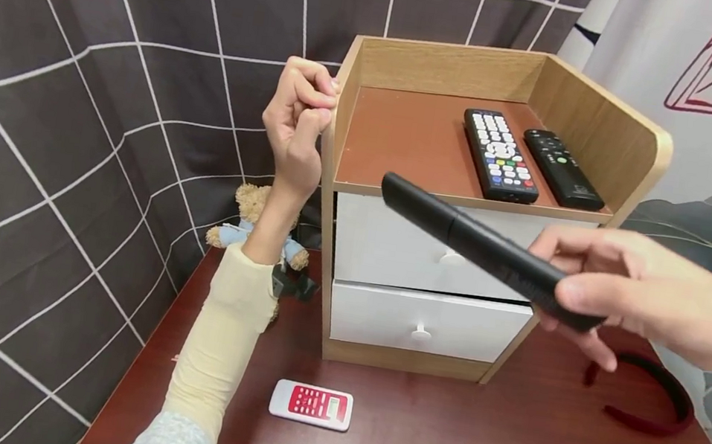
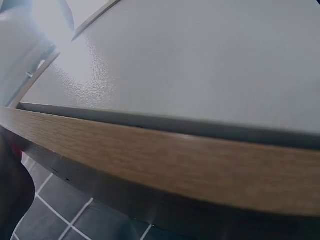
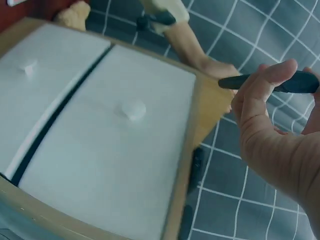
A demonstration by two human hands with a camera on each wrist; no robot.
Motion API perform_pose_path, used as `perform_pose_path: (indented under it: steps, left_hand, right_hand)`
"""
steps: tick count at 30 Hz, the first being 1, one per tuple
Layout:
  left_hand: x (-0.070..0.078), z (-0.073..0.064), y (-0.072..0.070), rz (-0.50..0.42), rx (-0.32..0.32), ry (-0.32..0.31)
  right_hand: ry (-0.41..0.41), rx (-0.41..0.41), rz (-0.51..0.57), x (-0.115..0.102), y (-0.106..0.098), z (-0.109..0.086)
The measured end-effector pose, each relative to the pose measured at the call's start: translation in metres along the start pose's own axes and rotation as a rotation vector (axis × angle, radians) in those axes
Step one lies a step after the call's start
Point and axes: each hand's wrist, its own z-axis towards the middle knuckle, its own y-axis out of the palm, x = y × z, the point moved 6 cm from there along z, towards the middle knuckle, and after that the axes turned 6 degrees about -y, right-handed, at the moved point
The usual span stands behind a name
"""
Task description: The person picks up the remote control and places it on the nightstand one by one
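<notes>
My right hand [image 1: 663, 300] pinches a slim black remote control [image 1: 474, 246] between thumb and fingers, tilted in front of a small wooden cabinet [image 1: 443, 72]. In the right wrist view the remote [image 3: 300, 82] shows edge-on, so its buttons are hidden. With curled fingers my left hand [image 1: 298, 121] grips the front edge of the cabinet's left side panel [image 1: 335, 137]. The left wrist view has only the wooden edge [image 2: 150, 157] and white drawer front close up. On the cabinet's brown top lie a black remote with white buttons [image 1: 500, 155] and a darker black remote [image 1: 562, 168], side by side.
Two white drawers [image 1: 384, 312] with small knobs sit below the top. A white and red remote [image 1: 310, 405] lies on the dark red table [image 1: 435, 442]. A teddy bear [image 1: 250, 204] is behind my left arm; a dark red headband [image 1: 677, 399] lies at right.
</notes>
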Motion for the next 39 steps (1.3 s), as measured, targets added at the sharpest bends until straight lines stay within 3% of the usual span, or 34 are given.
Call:
perform_pose_path:
  steps: [9,18,22,29,33,39]
  left_hand:
    - [0.000,-0.002,0.001,-0.004,0.003,0.005]
    - [0.000,-0.002,0.003,-0.011,0.017,0.004]
    - [0.002,-0.002,0.002,-0.007,0.007,0.013]
    - [0.010,0.002,-0.006,0.015,0.037,0.044]
    - [0.007,0.001,-0.003,0.000,0.017,0.040]
    - [0.001,-0.002,0.001,-0.011,0.011,0.027]
  right_hand:
    - [0.315,0.295,-0.190,-0.011,-0.047,0.015]
    - [0.440,0.369,-0.426,-0.028,-0.052,0.034]
    - [0.416,0.437,-0.612,-0.046,-0.031,0.044]
    - [0.096,0.540,-1.363,-0.074,0.032,0.074]
    - [0.027,0.583,-1.496,-0.072,0.041,0.084]
    - [0.149,0.611,-1.503,-0.064,0.027,0.098]
